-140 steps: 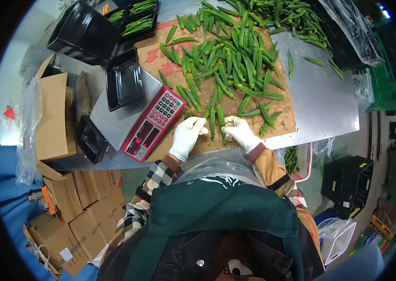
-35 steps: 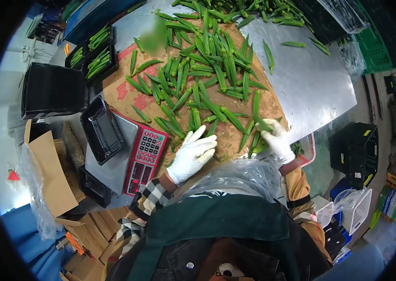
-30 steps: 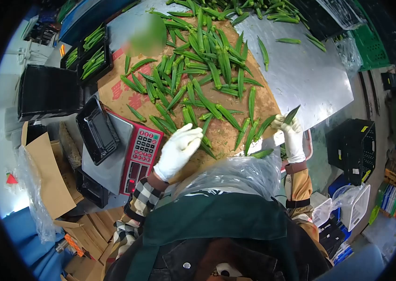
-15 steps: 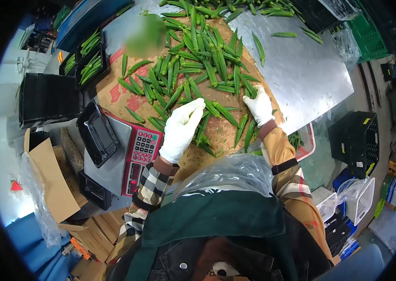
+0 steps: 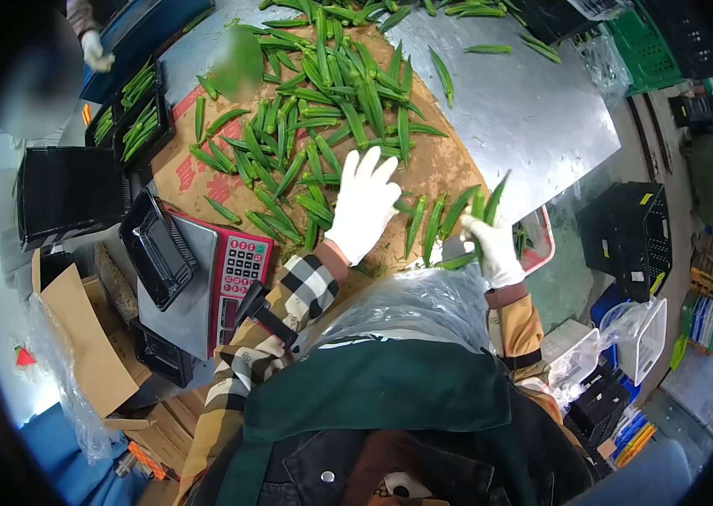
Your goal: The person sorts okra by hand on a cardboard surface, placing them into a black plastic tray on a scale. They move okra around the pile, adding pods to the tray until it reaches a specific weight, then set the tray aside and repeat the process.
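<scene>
Green okra pods (image 5: 323,110) lie in a loose pile on a brown cardboard sheet (image 5: 192,181). My left hand (image 5: 365,202), in a white glove, is spread over the pile's near side, fingers apart, with nothing visibly held. White-gloved too, my right hand (image 5: 491,246) is closed around okra pods (image 5: 483,207) that stick up past the fingers at the cardboard's right edge. Several single pods (image 5: 432,226) lie between the two hands.
A red scale (image 5: 243,261) with a black tray (image 5: 157,249) on it stands at the left. Filled black trays (image 5: 142,128) are behind it. A metal sheet (image 5: 533,118) lies at the right, near a black crate (image 5: 630,240). Another person's gloved hand (image 5: 98,52) shows at upper left.
My left hand has moved right and its fingers have spread. My right hand has moved down and right, now holding pods. Another person's hand has come into view at upper left.
</scene>
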Demonstrator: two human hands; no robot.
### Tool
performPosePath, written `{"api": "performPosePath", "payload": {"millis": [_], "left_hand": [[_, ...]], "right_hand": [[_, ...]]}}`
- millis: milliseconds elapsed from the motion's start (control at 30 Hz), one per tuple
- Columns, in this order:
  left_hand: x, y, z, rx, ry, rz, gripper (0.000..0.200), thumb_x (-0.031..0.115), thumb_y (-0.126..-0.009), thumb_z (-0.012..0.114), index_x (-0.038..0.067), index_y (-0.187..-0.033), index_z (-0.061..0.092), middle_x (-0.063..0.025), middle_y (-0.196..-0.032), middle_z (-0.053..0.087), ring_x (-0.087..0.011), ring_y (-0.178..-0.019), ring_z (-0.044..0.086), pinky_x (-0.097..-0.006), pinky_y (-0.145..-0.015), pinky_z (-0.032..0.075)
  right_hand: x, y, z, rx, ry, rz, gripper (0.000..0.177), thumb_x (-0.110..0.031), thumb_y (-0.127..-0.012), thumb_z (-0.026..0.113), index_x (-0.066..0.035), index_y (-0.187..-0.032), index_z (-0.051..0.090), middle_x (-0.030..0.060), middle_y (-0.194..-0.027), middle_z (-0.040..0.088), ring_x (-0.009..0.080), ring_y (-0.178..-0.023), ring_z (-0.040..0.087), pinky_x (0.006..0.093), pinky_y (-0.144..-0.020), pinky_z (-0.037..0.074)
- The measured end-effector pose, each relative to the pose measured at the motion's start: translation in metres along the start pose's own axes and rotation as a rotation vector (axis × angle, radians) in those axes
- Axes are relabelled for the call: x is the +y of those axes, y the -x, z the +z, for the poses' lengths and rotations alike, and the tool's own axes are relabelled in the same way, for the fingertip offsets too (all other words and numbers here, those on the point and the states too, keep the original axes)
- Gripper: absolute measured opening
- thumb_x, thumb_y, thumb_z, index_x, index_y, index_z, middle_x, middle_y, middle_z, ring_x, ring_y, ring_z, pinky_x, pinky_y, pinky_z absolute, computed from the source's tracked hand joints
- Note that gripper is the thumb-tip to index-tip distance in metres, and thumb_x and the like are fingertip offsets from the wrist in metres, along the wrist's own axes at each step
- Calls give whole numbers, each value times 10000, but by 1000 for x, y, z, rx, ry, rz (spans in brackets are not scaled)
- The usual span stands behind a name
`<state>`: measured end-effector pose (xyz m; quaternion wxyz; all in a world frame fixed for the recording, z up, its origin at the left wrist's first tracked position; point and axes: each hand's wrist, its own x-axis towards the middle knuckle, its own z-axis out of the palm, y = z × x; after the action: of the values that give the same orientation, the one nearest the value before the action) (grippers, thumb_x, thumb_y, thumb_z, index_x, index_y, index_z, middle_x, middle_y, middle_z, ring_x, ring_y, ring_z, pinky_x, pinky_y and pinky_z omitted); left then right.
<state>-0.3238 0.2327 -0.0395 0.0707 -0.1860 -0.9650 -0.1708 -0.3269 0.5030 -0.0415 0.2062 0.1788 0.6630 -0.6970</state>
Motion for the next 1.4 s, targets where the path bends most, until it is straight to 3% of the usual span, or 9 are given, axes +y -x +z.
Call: {"api": "performPosePath", "payload": {"millis": [67, 200, 400, 500, 633, 933, 1067, 1200, 1400], "left_hand": [[4, 3, -7, 171, 226, -141, 294, 137, -792, 776, 81, -1062, 673, -123, -1187, 671, -356, -1163, 594, -504, -1054, 435], [11, 10, -31, 231, 634, -528, 262, 140, -949, 687, 28, -1180, 631, -92, -1014, 696, -225, -910, 678, -338, -829, 538], [23, 42, -36, 174, 1167, -771, 296, 125, -1029, 582, 14, -1303, 572, -48, -928, 683, -90, -784, 614, -258, -726, 513], [21, 65, -28, 162, 1252, -811, 299, 125, -1038, 572, 3, -1311, 564, -55, -943, 690, -88, -788, 613, -254, -721, 514], [19, 88, -32, 199, 1367, -840, 290, 133, -1045, 572, -10, -1298, 576, -78, -968, 700, -105, -824, 648, -256, -744, 537], [16, 108, -37, 239, 1446, -924, 300, 159, -1055, 574, -21, -1294, 590, -93, -987, 716, -117, -869, 671, -267, -785, 553], [12, 108, -42, 265, 1453, -939, 290, 134, -1049, 580, -16, -1296, 597, -71, -1001, 714, -103, -853, 670, -245, -778, 546], [-1, 103, -47, 349, 1303, -911, 243, 121, -999, 651, -8, -1202, 615, -20, -898, 669, -75, -799, 625, -228, -730, 511], [-22, 56, -44, 193, 791, -786, 105, 124, -972, 673, 56, -1043, 711, 3, -863, 659, -73, -693, 581, -233, -635, 481]], "right_hand": [[24, 3, 1, 5, 262, -81, 146, -117, -877, 745, -26, -979, 691, 0, -786, 655, 114, -686, 605, 287, -634, 502], [48, 11, 42, 84, 1146, -433, 460, -228, -804, 819, -8, -1152, 614, 240, -1079, 649, 387, -1000, 654, 446, -862, 525], [48, 0, 54, 200, 1274, -489, 436, -210, -745, 829, 1, -1071, 631, 221, -995, 652, 397, -956, 642, 465, -854, 500], [47, -13, 37, 175, 1085, -366, 411, -140, -774, 800, -8, -1115, 612, 213, -990, 638, 395, -925, 658, 449, -813, 533], [4, -3, 0, -231, -66, 138, 230, -132, -857, 772, -55, -1032, 645, 2, -834, 648, 177, -705, 605, 347, -636, 501], [23, 28, -7, -595, -889, 255, 691, -191, -914, 718, -39, -1512, 409, 115, -1139, 640, 213, -883, 607, 371, -751, 491], [8, 21, -4, -645, -822, 179, 658, -214, -927, 719, -28, -1490, 435, 102, -1191, 642, 183, -946, 624, 352, -805, 534], [-8, 8, -28, -275, -644, 5, 528, -102, -908, 685, -21, -1398, 503, 92, -1167, 653, 220, -1012, 664, 373, -805, 592], [-23, -10, -20, 137, 142, -80, 237, -57, -860, 739, 19, -1059, 636, 48, -836, 659, 134, -659, 630, 278, -591, 525]]}}
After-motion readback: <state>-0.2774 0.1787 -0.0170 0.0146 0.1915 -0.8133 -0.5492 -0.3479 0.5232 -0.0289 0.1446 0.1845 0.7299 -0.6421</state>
